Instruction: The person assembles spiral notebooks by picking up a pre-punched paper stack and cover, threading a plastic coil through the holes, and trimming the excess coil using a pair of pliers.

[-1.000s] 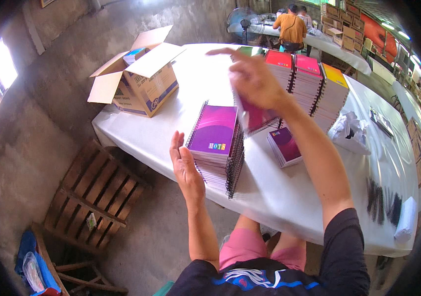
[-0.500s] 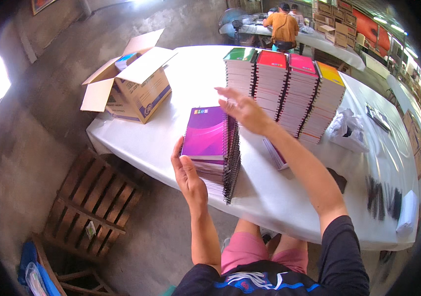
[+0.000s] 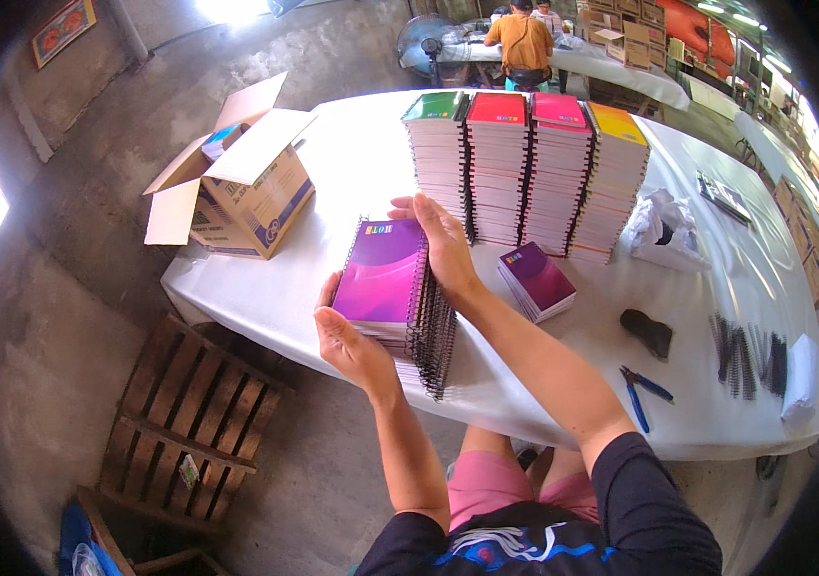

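A stack of purple spiral notebooks (image 3: 382, 274) rises near the table's front edge, its black coil bindings on the right side. My left hand (image 3: 356, 344) grips the stack's near left corner, thumb at the front and fingers along the left side. At the far right corner, my right hand (image 3: 442, 242) presses against the coils, with its fingers bent round the far edge. The stack is held between both palms. Just right of it lies a small pile of purple booklets (image 3: 539, 276), showing no coils.
Tall notebook stacks with green (image 3: 436, 108), red (image 3: 498, 110), pink (image 3: 561, 111) and yellow (image 3: 618, 123) covers stand behind. An open carton (image 3: 256, 211) sits at left. Blue-handled pliers (image 3: 638, 398), a dark object (image 3: 646, 333), loose black coils (image 3: 737, 357) and a white bag (image 3: 664, 232) lie rightward.
My right hand has come down from above the stack's far corner onto its right side. The view has shifted, bringing the pliers and the whole small purple pile into sight.
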{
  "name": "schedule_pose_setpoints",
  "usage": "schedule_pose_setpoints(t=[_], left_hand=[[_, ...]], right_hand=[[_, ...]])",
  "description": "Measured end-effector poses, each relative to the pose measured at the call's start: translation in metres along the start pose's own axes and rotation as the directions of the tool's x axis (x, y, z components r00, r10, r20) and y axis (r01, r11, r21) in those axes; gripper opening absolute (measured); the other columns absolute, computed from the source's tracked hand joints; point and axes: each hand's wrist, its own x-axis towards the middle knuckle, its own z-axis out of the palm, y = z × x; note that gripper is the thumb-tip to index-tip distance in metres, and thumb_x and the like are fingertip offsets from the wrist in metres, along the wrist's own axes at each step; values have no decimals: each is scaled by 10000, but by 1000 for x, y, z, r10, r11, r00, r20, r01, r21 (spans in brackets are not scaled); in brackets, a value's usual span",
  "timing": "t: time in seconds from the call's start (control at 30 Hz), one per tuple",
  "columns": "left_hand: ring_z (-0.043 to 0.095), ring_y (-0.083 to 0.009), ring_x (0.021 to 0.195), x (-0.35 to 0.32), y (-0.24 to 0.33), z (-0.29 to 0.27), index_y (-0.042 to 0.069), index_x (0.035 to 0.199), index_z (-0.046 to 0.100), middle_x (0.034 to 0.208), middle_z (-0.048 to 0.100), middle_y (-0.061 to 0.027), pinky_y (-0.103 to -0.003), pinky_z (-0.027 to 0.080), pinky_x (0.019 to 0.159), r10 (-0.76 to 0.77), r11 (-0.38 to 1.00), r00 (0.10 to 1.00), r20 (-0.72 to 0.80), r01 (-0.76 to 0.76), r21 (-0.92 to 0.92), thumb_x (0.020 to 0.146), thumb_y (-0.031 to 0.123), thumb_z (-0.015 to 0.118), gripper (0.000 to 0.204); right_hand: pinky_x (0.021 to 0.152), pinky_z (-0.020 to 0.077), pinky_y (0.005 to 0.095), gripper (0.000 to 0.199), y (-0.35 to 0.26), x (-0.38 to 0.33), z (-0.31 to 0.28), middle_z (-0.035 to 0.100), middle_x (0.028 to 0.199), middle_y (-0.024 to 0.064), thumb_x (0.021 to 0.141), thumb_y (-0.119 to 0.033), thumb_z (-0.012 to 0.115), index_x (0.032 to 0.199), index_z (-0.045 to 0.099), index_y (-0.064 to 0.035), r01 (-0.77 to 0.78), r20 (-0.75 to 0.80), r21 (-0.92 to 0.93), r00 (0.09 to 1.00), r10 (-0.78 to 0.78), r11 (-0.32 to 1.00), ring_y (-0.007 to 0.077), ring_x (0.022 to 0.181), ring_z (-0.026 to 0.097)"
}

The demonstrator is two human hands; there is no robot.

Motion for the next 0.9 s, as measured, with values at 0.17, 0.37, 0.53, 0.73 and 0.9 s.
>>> schedule_pose_setpoints(t=[0.17,0.37,0.53,0.73,0.9], left_hand=[[632,-173,805,-2,-13,8,-76,1066,588,885,648,-130,-280,522,745,132,989,984,-121,-122,87,982,518,296,668],[617,-196,881,-1,-17,2,-59,1102,566,969,621,-149,-336,523,794,165,985,977,-132,-157,70,960,570,249,718],[500,-231,1162,-4,6,-25,33,1182,518,1268,473,-152,-391,408,969,369,903,901,-230,-289,317,1006,460,155,587],[366,-355,1292,-70,72,-20,58,1126,480,1284,395,-177,-494,349,1044,782,536,594,-185,-795,-284,946,332,387,341],[515,-310,1104,-113,61,15,114,1039,572,1181,491,-142,-456,442,878,669,730,539,511,-604,-319,879,352,528,291]], right_hand=[[833,447,298,413,4,0,1,659,892,115,988,-324,436,962,640,34,6,-29,13,1000,-6,1000,167,860,597],[925,420,306,418,-6,-4,-12,608,1091,115,984,-366,439,1183,556,-18,3,59,-224,998,10,975,173,1031,552],[1041,354,436,712,-4,-14,-160,439,1354,228,808,-524,616,1349,441,-95,-260,-242,-942,964,107,210,332,1278,406],[877,466,454,539,-14,-73,-248,648,1048,170,718,-470,724,1081,627,-83,-461,-442,-888,859,260,14,337,1017,603],[763,480,429,421,-67,-95,-243,669,899,187,680,-329,784,951,632,-45,-347,-357,-915,934,-14,207,362,886,633]])
